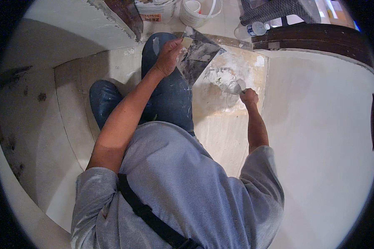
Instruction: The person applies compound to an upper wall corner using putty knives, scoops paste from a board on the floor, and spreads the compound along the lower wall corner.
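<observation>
My left hand (169, 57) is closed on the pale handle of a broad plastering trowel (197, 56). Its dark, flat, rectangular blade is streaked with plaster and tilted above my knee. To the right, my right hand (249, 98) grips a small putty knife (240, 86), its blade at the edge of a heap of wet white plaster (222, 79). The plaster lies on a stained tan board (258, 71) on the floor. My fingers partly hide both handles.
A white bucket (215, 18) with a cup inside and a printed bag (158, 10) stand ahead. A plastic bottle (253, 30) lies by a dark wooden frame (311, 39). Pale walls rise on the left (70, 37) and right (320, 124).
</observation>
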`<act>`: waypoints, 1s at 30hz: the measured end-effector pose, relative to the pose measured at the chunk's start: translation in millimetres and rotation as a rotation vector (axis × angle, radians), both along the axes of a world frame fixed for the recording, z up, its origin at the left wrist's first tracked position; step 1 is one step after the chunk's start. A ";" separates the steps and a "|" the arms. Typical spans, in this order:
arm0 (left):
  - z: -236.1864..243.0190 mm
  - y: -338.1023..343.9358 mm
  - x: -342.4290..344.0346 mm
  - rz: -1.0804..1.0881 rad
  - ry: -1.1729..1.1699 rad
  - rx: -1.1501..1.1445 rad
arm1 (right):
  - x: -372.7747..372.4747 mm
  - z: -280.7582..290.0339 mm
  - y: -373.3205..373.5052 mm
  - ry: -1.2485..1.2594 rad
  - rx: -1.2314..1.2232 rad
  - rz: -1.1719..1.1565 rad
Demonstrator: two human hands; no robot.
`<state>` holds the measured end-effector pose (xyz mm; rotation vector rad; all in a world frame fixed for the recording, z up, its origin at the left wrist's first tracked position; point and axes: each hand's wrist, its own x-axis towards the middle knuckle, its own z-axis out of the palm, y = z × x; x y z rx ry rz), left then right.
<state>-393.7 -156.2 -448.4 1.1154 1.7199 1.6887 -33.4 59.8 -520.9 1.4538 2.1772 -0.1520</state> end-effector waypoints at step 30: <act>0.1 -0.4 1.6 0.058 0.011 0.034 | -54.9 -6.2 -130.4 0.448 0.101 0.087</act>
